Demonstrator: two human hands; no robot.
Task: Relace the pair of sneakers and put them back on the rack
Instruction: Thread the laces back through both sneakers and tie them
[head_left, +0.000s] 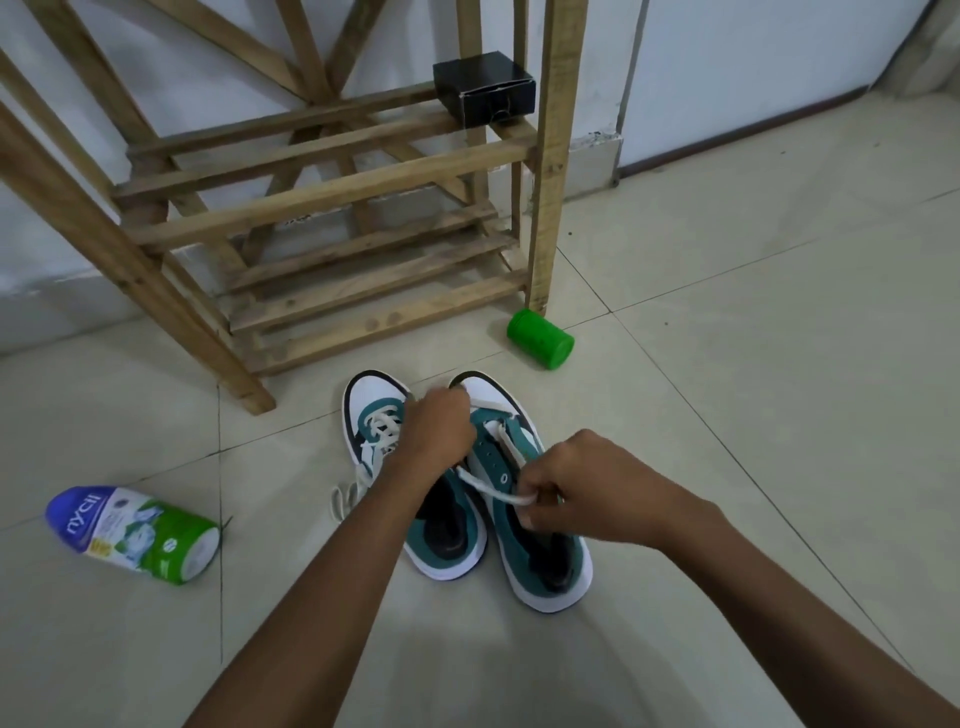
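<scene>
Two sneakers stand side by side on the floor tiles just before the wooden rack (332, 208): the left sneaker (374, 431) laced, the right sneaker (524, 519) half done. The right hand (587, 483) pinches the white lace (493, 488) across it, while the left hand (439, 431) is curled over its toe end, grasping the lace there.

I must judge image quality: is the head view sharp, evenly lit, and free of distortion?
Head view: wide-angle bending bows the rack posts; soft, dim light, faint shadow on the floor below the arms; sneakers and hands fairly sharp; no glare.
</scene>
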